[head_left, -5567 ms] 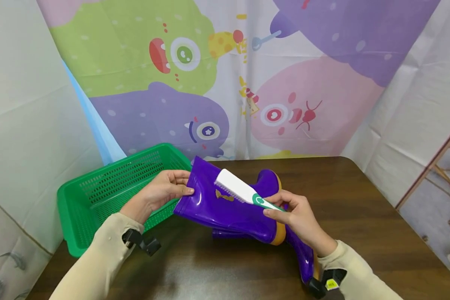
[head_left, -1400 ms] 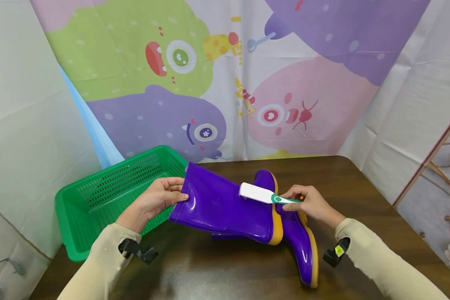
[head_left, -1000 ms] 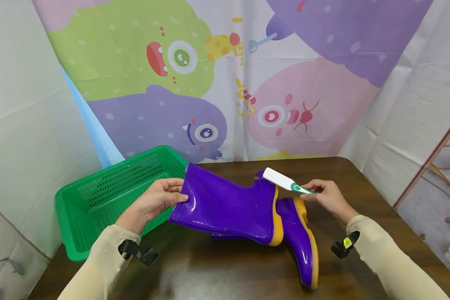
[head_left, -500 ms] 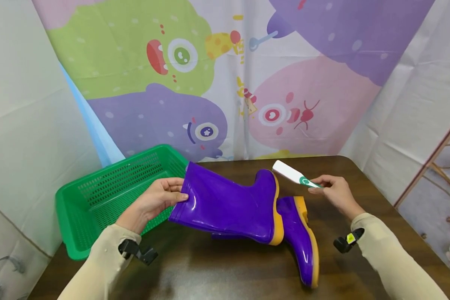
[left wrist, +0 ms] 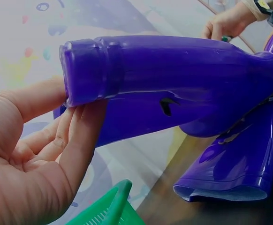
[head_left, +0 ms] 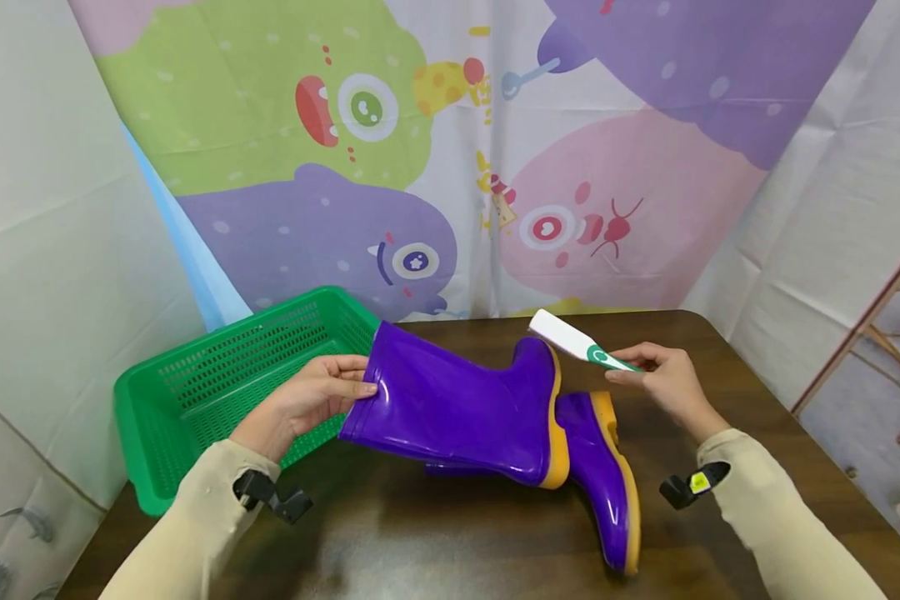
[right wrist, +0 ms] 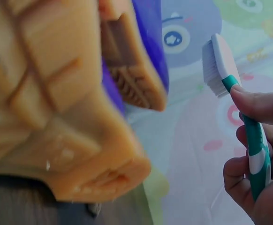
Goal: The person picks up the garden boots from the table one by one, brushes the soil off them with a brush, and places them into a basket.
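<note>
A shiny purple rain boot (head_left: 450, 408) with a yellow-orange sole lies tilted on its side, toe towards the back. My left hand (head_left: 317, 396) pinches its top edge between thumb and fingers. In the left wrist view a small dark mark (left wrist: 166, 106) shows on its shaft. My right hand (head_left: 663, 383) grips the green-and-white handle of a scrub brush (head_left: 570, 337), whose white head is over the boot's toe. The brush's bristles (right wrist: 211, 65) show in the right wrist view. Under the held boot lies a second purple boot (head_left: 600, 492), its shaft mostly hidden.
A green plastic basket (head_left: 138, 433) stands at the left, behind my left hand. The boots lie on a dark wooden table (head_left: 420, 550). A cartoon-printed cloth (head_left: 480, 167) hangs behind its back edge.
The brush has moved from the boot's shaft past the ankle to the toe, shifting slightly left lately. A brown patch seen earlier on the shaft no longer shows. My left hand keeps its hold.
</note>
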Motion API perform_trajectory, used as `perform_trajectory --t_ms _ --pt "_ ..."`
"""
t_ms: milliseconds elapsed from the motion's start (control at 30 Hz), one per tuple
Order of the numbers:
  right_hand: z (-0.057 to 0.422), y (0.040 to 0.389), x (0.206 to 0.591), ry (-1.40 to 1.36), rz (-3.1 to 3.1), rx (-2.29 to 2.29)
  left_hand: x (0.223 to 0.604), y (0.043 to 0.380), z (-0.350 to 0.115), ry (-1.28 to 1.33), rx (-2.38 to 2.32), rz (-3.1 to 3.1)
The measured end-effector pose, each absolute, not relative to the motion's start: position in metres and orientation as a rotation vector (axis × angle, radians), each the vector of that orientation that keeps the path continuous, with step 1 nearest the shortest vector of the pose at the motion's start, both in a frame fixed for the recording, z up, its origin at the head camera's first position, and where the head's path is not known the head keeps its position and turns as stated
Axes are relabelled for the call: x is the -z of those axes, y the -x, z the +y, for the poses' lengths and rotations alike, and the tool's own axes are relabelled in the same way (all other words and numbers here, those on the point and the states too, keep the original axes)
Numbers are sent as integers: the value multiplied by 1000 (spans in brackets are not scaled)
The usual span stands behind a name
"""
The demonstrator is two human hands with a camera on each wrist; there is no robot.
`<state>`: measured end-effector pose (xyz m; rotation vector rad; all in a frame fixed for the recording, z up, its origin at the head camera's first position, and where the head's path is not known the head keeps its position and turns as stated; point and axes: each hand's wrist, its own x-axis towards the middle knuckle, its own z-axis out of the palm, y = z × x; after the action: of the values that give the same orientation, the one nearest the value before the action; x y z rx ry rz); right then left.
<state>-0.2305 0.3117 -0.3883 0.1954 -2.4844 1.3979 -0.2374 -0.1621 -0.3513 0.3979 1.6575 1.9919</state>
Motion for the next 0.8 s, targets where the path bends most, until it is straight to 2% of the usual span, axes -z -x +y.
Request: perform_trajectory --t_ms 800 --pt "269 197 380 -562 -2455 -1517 336 242 -155 -221 -1923 1657"
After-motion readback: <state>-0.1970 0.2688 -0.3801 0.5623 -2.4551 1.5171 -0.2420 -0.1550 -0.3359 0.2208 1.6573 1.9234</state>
